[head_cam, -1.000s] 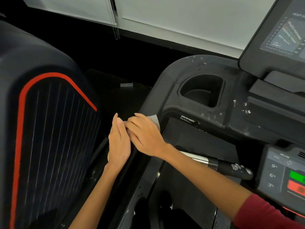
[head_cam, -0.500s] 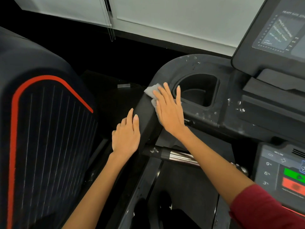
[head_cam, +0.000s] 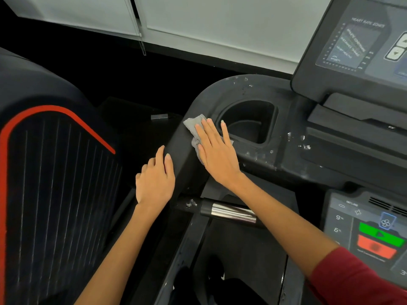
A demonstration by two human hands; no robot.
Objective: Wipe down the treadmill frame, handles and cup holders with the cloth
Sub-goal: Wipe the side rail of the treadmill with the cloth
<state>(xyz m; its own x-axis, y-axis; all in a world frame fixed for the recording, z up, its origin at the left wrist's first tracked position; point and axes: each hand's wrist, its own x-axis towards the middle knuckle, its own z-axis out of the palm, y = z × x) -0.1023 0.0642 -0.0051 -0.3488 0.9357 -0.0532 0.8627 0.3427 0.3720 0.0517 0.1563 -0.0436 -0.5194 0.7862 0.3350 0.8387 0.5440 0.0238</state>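
Cloth (head_cam: 193, 128) was pressed flat under the straight-fingered right hand (head_cam: 217, 155) beside the cup holder (head_cam: 248, 122), left hand (head_cam: 155, 179) resting open on the frame (head_cam: 187, 166); the holder's speckled rim was judged next.

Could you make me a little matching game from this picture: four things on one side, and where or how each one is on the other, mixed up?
Things:
1. cloth
2. left hand
3. cup holder
4. handle

Places or states:
A. hollow, nothing in it
B. flat under the right hand
C. shiny metal band, under the right forearm
D. resting on the frame's outer side

Pairs: 1-B, 2-D, 3-A, 4-C
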